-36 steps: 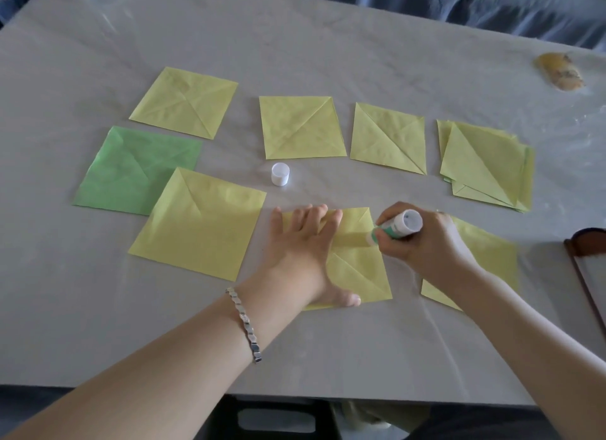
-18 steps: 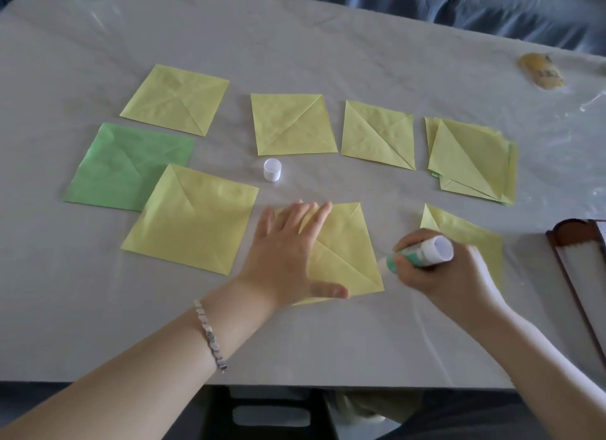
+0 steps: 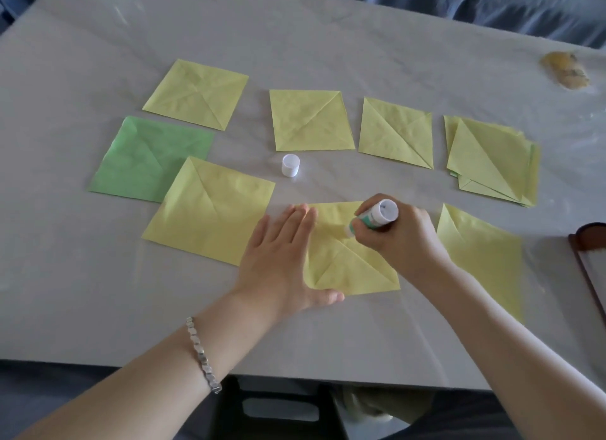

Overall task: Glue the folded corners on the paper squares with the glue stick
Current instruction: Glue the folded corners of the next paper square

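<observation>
Yellow squares (image 3: 311,120), one green square (image 3: 151,157), white cap (image 3: 291,165).

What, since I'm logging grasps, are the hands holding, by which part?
The right hand grips the glue stick round its barrel; the left hand holds nothing, pressing flat on the paper square.

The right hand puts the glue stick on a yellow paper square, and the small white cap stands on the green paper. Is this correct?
No. The head view shows the small white plastic cap on the grey table, apart from the green paper square. Rest is right.

matt creased paper squares (image 3: 311,120) — glossy plastic cap (image 3: 291,165)
</observation>
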{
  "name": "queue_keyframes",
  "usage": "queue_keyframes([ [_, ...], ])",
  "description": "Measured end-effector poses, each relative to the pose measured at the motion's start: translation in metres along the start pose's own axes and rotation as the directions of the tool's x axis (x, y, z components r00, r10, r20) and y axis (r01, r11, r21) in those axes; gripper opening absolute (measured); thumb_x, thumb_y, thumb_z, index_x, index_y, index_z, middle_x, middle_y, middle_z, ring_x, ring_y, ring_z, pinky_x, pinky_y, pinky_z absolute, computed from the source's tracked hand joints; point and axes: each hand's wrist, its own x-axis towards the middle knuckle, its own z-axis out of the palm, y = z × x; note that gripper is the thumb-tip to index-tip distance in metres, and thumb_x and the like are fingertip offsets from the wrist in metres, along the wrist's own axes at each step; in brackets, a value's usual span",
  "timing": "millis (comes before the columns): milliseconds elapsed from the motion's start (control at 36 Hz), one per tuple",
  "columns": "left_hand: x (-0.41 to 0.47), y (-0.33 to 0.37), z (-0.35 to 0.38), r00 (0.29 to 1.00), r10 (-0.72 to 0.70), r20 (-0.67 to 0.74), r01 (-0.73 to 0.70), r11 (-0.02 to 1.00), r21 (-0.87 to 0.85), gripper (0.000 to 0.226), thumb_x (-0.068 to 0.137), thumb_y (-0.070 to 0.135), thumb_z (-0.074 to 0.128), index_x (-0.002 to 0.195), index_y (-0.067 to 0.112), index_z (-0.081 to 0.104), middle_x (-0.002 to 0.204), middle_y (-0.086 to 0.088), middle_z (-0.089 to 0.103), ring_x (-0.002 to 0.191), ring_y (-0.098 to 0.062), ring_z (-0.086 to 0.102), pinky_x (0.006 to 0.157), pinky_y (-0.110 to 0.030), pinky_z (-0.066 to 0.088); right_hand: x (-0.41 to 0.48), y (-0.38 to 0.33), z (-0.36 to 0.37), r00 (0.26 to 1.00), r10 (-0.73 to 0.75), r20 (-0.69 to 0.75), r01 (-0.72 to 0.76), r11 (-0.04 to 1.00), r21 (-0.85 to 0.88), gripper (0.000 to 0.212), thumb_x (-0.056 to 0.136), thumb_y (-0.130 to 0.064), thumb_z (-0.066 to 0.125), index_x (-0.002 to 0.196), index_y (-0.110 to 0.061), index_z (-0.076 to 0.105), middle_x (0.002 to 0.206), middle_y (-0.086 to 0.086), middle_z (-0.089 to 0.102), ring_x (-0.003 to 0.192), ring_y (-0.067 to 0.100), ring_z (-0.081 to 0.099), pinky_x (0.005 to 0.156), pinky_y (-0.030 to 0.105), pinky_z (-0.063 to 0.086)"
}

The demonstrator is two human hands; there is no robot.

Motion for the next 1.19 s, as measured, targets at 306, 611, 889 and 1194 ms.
queue_keyframes([
  [306, 0.002, 0.002, 0.0, 0.999, -0.018, 0.035, 0.017, 1.0, 0.009, 0.121, 0.069, 0.075, 0.055, 0.149, 0.016, -0.016, 0.156, 0.008, -0.02, 0.141, -0.008, -0.022, 0.112, -0.032, -0.017, -0.032, 0.009, -0.006, 0.99, 0.002, 0.143, -0.003, 1.0, 0.003, 0.018, 0.071, -0.012, 0.073, 0.067, -0.022, 0.058, 0.053, -0.012, 0.052, 0.047, 0.005, 0.042, 0.047, 0.012, 0.034],
  [611, 0.0, 0.003, -0.003, 1.0, -0.015, 0.019, 0.015, 1.0, 0.026, 0.121, 0.07, 0.076, 0.054, 0.149, 0.015, -0.014, 0.156, 0.007, -0.017, 0.142, -0.008, -0.02, 0.114, -0.032, -0.014, 0.008, -0.008, 0.008, 0.997, -0.038, 0.07, 0.039, 0.999, -0.013, 0.015, 0.072, -0.015, 0.071, 0.07, -0.02, 0.057, 0.065, 0.007, 0.058, 0.052, 0.007, 0.042, 0.051, 0.018, 0.038],
  [889, 0.003, 0.002, 0.001, 1.0, -0.006, 0.018, 0.006, 1.0, 0.014, 0.118, 0.068, 0.075, 0.055, 0.149, 0.024, -0.013, 0.156, 0.008, -0.018, 0.142, -0.009, -0.02, 0.115, -0.033, -0.014, -0.04, 0.0, 0.001, 0.98, -0.016, 0.198, 0.023, 0.999, -0.032, 0.016, 0.069, -0.017, 0.073, 0.069, -0.026, 0.059, 0.071, -0.001, 0.061, 0.059, 0.016, 0.052, 0.055, 0.029, 0.044],
  [1194, 0.004, 0.003, -0.001, 0.997, -0.026, 0.07, 0.022, 0.999, 0.049, 0.118, 0.07, 0.076, 0.053, 0.148, 0.023, -0.019, 0.155, 0.007, -0.023, 0.142, -0.01, -0.022, 0.115, -0.034, -0.014, -0.051, 0.022, -0.024, 0.994, 0.09, -0.066, -0.093, 0.994, -0.056, 0.017, 0.071, -0.012, 0.072, 0.066, -0.022, 0.06, 0.051, -0.02, 0.053, 0.049, 0.003, 0.045, 0.044, 0.012, 0.035],
])
